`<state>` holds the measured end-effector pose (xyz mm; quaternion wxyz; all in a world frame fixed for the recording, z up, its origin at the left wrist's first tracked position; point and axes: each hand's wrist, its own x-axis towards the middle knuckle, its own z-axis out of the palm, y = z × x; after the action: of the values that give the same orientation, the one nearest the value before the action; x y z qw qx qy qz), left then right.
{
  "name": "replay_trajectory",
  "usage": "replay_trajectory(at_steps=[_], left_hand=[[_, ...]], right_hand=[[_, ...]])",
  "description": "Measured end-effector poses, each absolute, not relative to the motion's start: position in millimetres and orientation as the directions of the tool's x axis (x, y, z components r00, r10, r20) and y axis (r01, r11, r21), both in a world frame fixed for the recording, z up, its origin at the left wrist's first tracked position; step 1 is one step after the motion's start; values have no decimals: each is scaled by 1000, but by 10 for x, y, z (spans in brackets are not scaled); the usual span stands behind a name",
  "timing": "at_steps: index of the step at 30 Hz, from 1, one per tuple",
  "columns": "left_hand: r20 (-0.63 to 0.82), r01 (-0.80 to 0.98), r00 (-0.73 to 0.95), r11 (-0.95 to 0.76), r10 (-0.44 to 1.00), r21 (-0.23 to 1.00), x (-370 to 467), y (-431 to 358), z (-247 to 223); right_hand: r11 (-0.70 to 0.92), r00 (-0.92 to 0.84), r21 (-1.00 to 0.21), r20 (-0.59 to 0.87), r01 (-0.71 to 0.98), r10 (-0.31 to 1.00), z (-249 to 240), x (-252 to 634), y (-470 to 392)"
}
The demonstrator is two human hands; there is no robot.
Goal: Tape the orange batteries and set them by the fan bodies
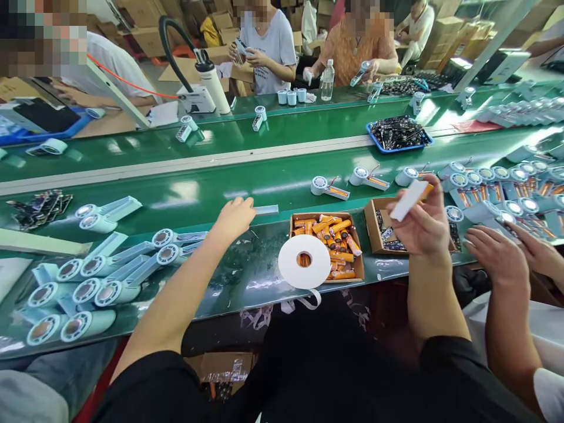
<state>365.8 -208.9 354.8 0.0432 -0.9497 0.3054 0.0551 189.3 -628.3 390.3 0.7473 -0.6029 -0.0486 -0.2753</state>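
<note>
Black clothing [326, 364] lies below the tape roll [291, 271]; rightward, right fingers [437, 192] pinch a white-faced battery [409, 201], likely light, rigid, best held by its edges; leftward, left fingers [248, 207] meet a fan handle [268, 210], grip unclear.

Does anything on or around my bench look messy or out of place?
Yes, mildly: the roll of white tape covers a corner of the open box of orange cylinders, its loose end dangling past the bench edge. Tangled white strips show below, like litter. I see no obvious damage.
</note>
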Motion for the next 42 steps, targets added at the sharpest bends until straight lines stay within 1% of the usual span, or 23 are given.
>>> replay_trajectory(at_steps=[2, 5, 7, 9, 10, 12, 14, 16, 21, 24, 28, 31, 33, 34, 35, 36, 37, 38, 39, 40, 41, 42], left_hand=[[-110, -643, 758, -765, -643, 34, 3989, -2335, 3531], [-132, -661, 727, -739, -674, 132, 4353, -2612, 3450], [-158, -652, 713, -729, -683, 209, 4498, -2681, 3403], [-182, -625, 706, -724, -684, 292, 4586, -2663, 3383], [-189, -607, 707, -722, -682, 333, 4615, -2637, 3380], [-189, -563, 720, -721, -668, 404, 4649, -2582, 3377], [-171, -519, 749, -727, -640, 450, 4661, -2562, 3362], [-143, -481, 785, -738, -603, 473, 4661, -2587, 3330], [-77, -411, 851, -750, -519, 519, 4654, -2716, 3244], [-55, -378, 874, -748, -482, 546, 4635, -2758, 3228], [-42, -342, 897, -751, -441, 565, 4584, -2807, 3252], [-29, -329, 911, -770, -411, 547, 4546, -2881, 3342], [-6, -333, 919, -783, -394, 525, 4480, -2935, 3444], [18, -338, 923, -788, -384, 514, 4412, -2955, 3501], [51, -343, 928, -791, -370, 507, 4309, -2964, 3554], [101, -369, 923, -782, -371, 502, 4165, -2958, 3600], [156, -435, 896, -752, -416, 495, 3976, -2933, 3635], [201, -534, 840, -698, -505, 478, 3747, -2890, 3657], [242, -665, 734, -601, -634, 443, 3485, -2827, 3668], [227, -806, 551, -441, -803, 395, 3205, -2749, 3669], [149, -887, 375, -307, -915, 346, 2924, -2660, 3666], [84, -915, 308, -271, -948, 298, 2659, -2568, 3662]], right_hand=[[109, 876, -894, 393, 435, -279, 3939, 2301, -6023], [49, 937, -941, 326, 334, -123, 3866, 2942, -5602], [-74, 962, -960, 274, 271, -22, 3766, 3296, -5376], [-292, 970, -925, 232, 242, 71, 3668, 3550, -5210], [-422, 970, -874, 211, 242, 119, 3627, 3641, -5142], [-671, 960, -689, 155, 275, 234, 3564, 3765, -5022], [-806, 939, -492, 83, 330, 335, 3519, 3836, -4914], [-849, 920, -377, 24, 371, 391, 3483, 3870, -4825], [-885, 901, -249, -89, 393, 425, 3457, 3870, -4706], [-896, 888, -189, -158, 402, 432, 3484, 3870, -4634], [-890, 859, -156, -235, 428, 454, 3541, 3916, -4469], [-884, 843, -170, -266, 435, 467, 3676, 3948, -4386], [-876, 845, -204, -240, 436, 477, 3830, 3893, -4442], [-873, 852, -218, -212, 436, 478, 3913, 3817, -4522], [-869, 867, -242, -152, 432, 474, 3989, 3699, -4640], [-858, 887, -288, -55, 426, 459, 4048, 3534, -4792], [-835, 901, -354, 62, 422, 429, 4084, 3323, -4973], [-792, 908, -444, 199, 419, 368, 4093, 3070, -5171], [-721, 904, -550, 315, 422, 289, 4074, 2786, -5374], [-657, 907, -632, 353, 411, 228, 4028, 2482, -5567], [-613, 927, -701, 336, 366, 169, 3961, 2174, -5736], [-573, 943, -753, 309, 323, 126, 3879, 1877, -5867]])
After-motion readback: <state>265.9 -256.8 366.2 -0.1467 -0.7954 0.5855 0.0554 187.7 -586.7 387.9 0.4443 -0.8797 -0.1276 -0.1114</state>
